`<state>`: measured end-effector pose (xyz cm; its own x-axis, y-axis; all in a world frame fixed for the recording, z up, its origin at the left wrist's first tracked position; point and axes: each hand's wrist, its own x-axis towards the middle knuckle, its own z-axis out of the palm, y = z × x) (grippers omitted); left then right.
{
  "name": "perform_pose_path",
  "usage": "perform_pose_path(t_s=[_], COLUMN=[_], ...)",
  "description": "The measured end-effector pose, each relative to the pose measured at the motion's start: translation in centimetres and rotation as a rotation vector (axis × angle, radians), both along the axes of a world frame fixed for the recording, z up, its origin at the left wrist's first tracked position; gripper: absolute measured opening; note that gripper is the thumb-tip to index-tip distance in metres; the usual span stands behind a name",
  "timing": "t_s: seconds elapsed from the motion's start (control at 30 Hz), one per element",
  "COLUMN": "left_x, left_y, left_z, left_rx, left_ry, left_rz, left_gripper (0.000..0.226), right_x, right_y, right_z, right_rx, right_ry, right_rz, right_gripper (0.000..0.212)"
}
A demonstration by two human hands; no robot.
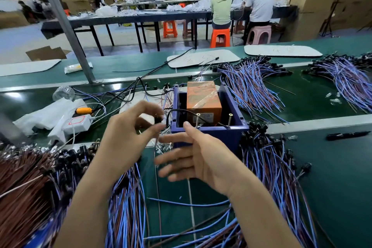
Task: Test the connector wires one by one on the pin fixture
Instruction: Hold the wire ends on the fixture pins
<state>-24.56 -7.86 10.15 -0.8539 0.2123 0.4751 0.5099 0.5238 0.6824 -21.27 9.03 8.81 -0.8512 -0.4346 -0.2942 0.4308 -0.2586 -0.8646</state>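
Note:
My left hand (128, 133) pinches the black connector end of one connector wire (157, 120) between thumb and fingers, its thin leads hanging down. It hovers just left of the blue fixture box (209, 135), which holds an orange battery block (203, 98) and two upright screw pins (197, 120) at its front edge. My right hand (197, 159) is in front of the box with fingers spread, blurred and holding nothing. Piles of blue and brown connector wires lie at lower left (40, 177) and to the right of the box (271, 163).
More wire bundles (247, 80) lie further back on the green bench. A white power strip (77, 123) with an orange plug and plastic bags sit at left. A black pen (346, 135) lies at right. A metal post (66, 24) rises behind. Two people work at a far table.

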Motion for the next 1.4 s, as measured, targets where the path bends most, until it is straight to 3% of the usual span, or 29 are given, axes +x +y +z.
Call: perform_pose_path(t_s=[0.1,0.2,0.37,0.47,0.6,0.7,0.77,0.83,1.03,1.13,1.27,1.4], left_x=[1.1,1.8,3.7,4.8,5.6,5.2,4.6,3.8,1.1,0.4,0.2,0.8], left_y=[0.9,1.1,2.8,3.6,3.9,4.3,4.3,3.9,3.4,3.4,3.2,3.7], left_z=[0.7,1.4,2.4,2.8,2.3,1.4,1.0,0.6,-0.5,-0.8,-0.9,-1.3], left_rx=[0.12,0.143,-0.012,-0.12,-0.336,-0.486,-0.524,-0.425,0.51,0.776,0.762,0.436], left_ry=[0.064,0.163,0.274,0.16,-0.253,-0.454,-0.524,-0.552,-0.51,-0.454,-0.434,-0.587], left_rz=[-0.155,-0.216,-0.349,-0.554,-0.845,-0.911,-0.904,-0.804,-0.352,-0.273,-0.226,-0.356], left_gripper=[0.023,0.02,0.023,0.02,0.007,0.005,0.011,0.017,0.032,0.03,0.025,0.021], right_x=[0.4,0.7,0.9,0.9,0.7,0.6,0.6,0.7,1.0,0.9,0.8,0.4], right_y=[-0.8,-0.8,0.3,1.3,3.2,4.6,5.1,5.4,4.4,3.5,3.5,3.5], right_z=[0.4,0.7,1.6,2.3,2.7,2.6,2.5,2.4,1.6,1.0,0.5,0.3], right_rx=[-0.232,-0.275,-0.366,-0.455,-0.498,-0.518,-0.468,-0.349,0.157,0.33,0.547,0.564], right_ry=[-0.067,-0.067,-0.102,-0.114,-0.068,-0.009,0.074,0.179,0.378,0.399,0.395,0.422], right_rz=[-0.086,-0.177,-0.306,-0.387,-0.512,-0.529,-0.527,-0.499,-0.153,0.011,0.187,-0.055], right_gripper=[0.053,0.048,0.031,0.028,0.021,0.023,0.022,0.022,0.019,0.019,0.018,0.022])
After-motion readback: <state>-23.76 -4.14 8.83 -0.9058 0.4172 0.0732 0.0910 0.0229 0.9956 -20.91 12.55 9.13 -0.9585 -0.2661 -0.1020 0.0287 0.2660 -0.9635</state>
